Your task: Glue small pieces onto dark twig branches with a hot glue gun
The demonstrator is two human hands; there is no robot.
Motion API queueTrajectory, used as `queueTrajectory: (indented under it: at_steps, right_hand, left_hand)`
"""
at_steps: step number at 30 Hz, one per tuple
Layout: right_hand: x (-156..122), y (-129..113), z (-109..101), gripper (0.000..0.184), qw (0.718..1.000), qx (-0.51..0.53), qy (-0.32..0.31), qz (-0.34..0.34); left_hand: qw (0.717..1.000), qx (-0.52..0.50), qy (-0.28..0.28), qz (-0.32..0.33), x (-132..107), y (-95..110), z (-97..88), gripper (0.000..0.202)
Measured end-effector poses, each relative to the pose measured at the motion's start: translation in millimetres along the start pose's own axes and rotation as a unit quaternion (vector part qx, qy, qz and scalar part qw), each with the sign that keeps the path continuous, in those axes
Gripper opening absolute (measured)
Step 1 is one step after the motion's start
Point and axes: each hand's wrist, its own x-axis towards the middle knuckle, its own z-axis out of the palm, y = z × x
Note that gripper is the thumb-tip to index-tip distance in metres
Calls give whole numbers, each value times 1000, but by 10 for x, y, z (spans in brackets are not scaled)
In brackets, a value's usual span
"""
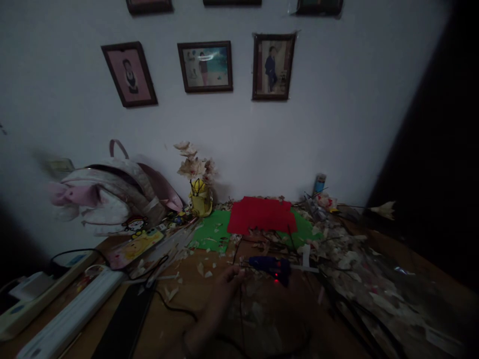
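Note:
In the head view my left hand [227, 283] is low in the middle, its fingers closed in a pinch on a thin dark stem [242, 319] that runs down towards me. Just right of it is a blue hot glue gun [266, 264] with a glowing red light, its nozzle pointing left at my left fingertips. A clear glue stick [305, 268] juts from its back end. My right hand [295, 294] is wrapped round the gun's handle, mostly lost in the dark. Whether the nozzle touches the stem cannot be made out.
Red paper [262, 215] and green paper [211, 232] lie behind the hands. Pale husk-like pieces [348, 254] heap up on the right. A yellow vase [201, 203] of dried flowers, a backpack [123, 194], a power strip [48, 294] and cables stand left.

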Motion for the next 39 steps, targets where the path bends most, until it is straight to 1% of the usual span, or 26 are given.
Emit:
queueTrajectory:
  at_steps: [3, 6, 10, 14, 18, 21, 25, 29, 32, 34, 36, 38, 39]
  right_hand:
    - [12, 4, -16, 31, 1000, -1, 0, -2]
    - [4, -5, -25, 29, 1000, 3, -2, -4]
    - [-14, -55, -34, 29, 1000, 11, -8, -5]
    - [25, -88, -56, 32, 1000, 10, 0, 1]
    - [86, -59, -50, 40, 1000, -12, 9, -4]
    - [126, -29, 25, 42, 1000, -5, 8, -25]
    - [225, 6, 208, 43, 999, 21, -2, -49]
    - [341, 45, 354, 44, 998, 12, -7, -59]
    - [354, 56, 358, 48, 997, 3, -7, -76]
    - [310, 51, 298, 50, 997, -7, 10, -77]
    - [235, 40, 203, 50, 996, -32, 49, -66]
    - [149, 29, 102, 39, 991, -61, 102, -63]
    - [106, 22, 61, 32, 988, -67, 122, -72]
  left_hand:
    - [999, -33, -1, -9, -19, 25, 18, 41]
    - [998, -60, 9, -24, -63, 104, 52, 40]
    - [998, -57, 13, -19, -107, 200, 71, 39]
    - [999, -40, 12, -16, -102, 187, 57, 39]
    - [999, -37, -4, -13, -95, 153, 64, 38]
    - [1000, -27, -7, -12, -95, 156, 81, 36]
    - [1000, -21, 4, 1, -88, 151, 94, 33]
    - [999, -33, 5, -3, -68, 66, 92, 31]
    - [999, -43, -15, 0, -68, -25, 84, 26]
    - [999, -45, -31, 1, -78, -69, 80, 24]
    - [998, -48, -34, 0, -93, -89, 79, 22]
    - [998, -44, -33, 3, -105, -85, 80, 22]
    - [999, -36, -33, 7, -111, -76, 81, 22]
